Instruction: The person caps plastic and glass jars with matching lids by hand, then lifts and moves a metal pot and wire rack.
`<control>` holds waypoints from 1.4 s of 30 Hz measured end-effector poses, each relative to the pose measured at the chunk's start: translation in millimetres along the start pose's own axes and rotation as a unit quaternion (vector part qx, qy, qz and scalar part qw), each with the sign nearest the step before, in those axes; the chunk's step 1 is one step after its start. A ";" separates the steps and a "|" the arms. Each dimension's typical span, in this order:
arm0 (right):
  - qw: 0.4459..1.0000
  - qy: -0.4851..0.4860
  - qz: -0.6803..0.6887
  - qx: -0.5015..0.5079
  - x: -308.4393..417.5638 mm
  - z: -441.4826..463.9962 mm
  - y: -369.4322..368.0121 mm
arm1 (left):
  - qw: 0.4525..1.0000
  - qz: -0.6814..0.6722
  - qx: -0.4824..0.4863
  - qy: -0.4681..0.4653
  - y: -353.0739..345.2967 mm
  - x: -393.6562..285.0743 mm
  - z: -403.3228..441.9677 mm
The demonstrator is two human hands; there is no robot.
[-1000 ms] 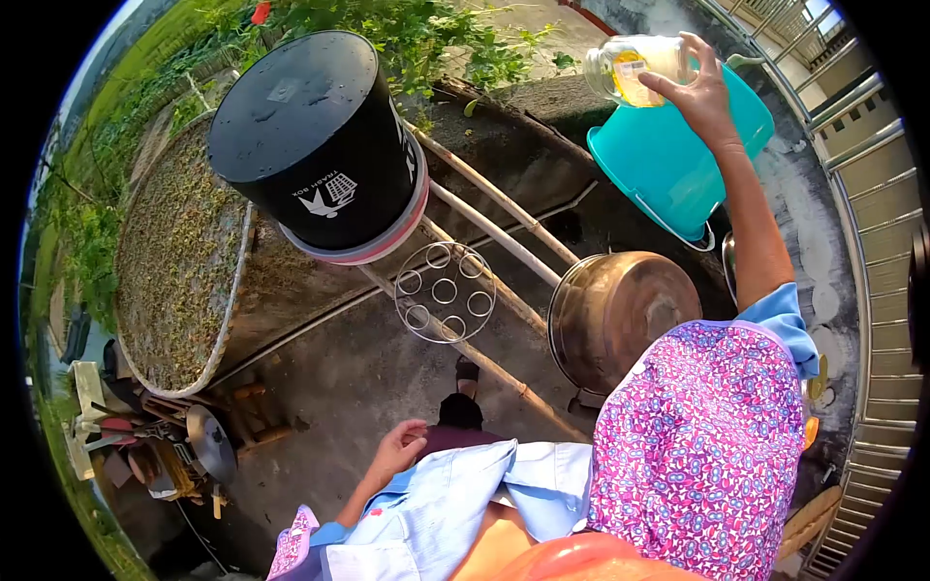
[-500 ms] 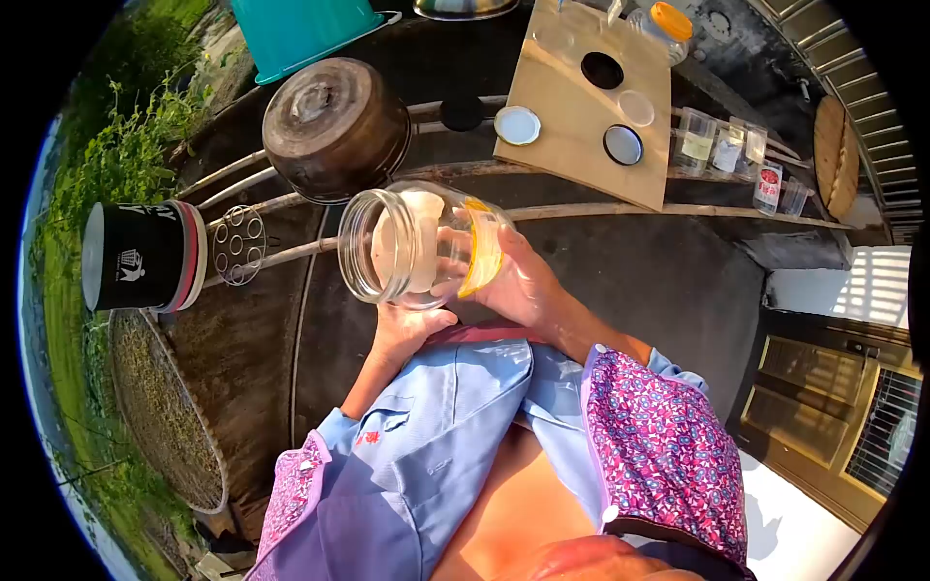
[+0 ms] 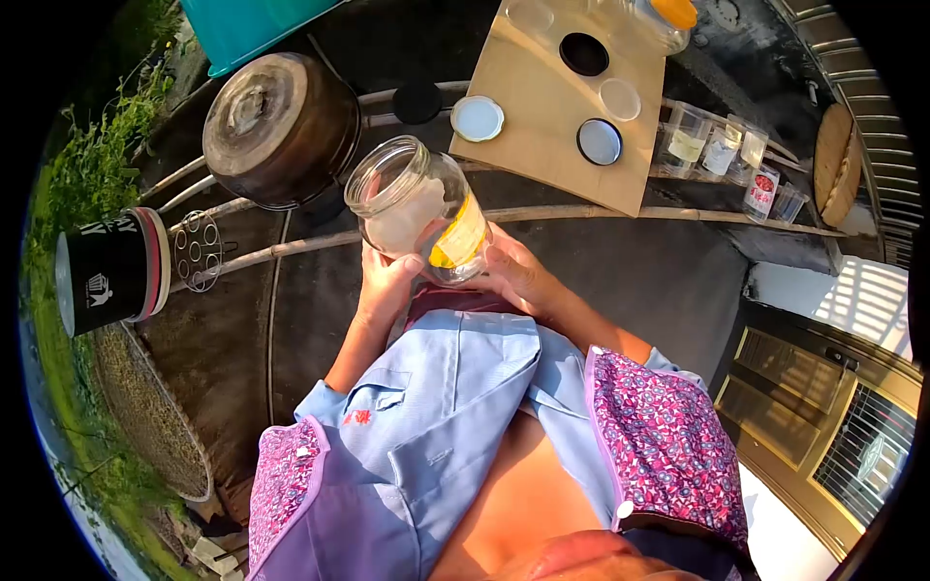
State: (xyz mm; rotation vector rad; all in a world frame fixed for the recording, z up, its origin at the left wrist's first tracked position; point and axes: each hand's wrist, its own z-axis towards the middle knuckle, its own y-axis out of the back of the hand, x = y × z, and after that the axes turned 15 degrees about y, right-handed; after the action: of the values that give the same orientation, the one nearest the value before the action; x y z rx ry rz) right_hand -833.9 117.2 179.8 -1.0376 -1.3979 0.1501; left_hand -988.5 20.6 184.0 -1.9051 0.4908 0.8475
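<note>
Between my two hands is a wide-mouthed glass jar (image 3: pixel 380 186) with no lid on it, tilted with its mouth up and to the left. A yellow-edged label (image 3: pixel 463 232) is on its side. A pale patch shows through the glass; I cannot tell if it is inside or the back of a label. My left hand (image 3: pixel 386 283) grips the jar's left side low down, thumb against the glass. My right hand (image 3: pixel 518 279) is wrapped round the right side near the base, its lower fingers partly hidden.
Beyond the jar, a wooden board (image 3: pixel 542 160) carries a white lid (image 3: pixel 479 118), a dark-rimmed lid (image 3: pixel 600 141), a black lid (image 3: pixel 584 54) and see-through lids. Plastic containers (image 3: pixel 686 136) stand right. A large pot (image 3: pixel 276 126) and black bucket (image 3: pixel 102 274) are left.
The jar has turned from lying nearly sideways to more upright, its mouth now pointing further up. Both hands still hold it, the right one lower round the base. The view has shifted slightly.
</note>
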 end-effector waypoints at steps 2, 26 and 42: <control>0.982 -0.011 -0.188 0.018 19.2 19.7 31.5 | 0.999 0.027 -0.033 0.015 24.4 0.5 16.4; 0.807 0.135 -0.562 0.121 80.6 91.4 121.8 | 0.975 0.016 -0.219 -0.006 -11.8 55.0 -11.5; 0.514 0.219 -0.792 0.246 53.4 200.4 117.6 | 0.973 0.126 -0.191 0.003 -48.6 25.9 0.6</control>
State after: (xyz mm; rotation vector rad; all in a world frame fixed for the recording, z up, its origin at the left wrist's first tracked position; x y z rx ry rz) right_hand -935.2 320.3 106.9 0.9053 -1.1905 -0.9708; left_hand -939.7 43.9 194.4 -2.2251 0.6178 1.1693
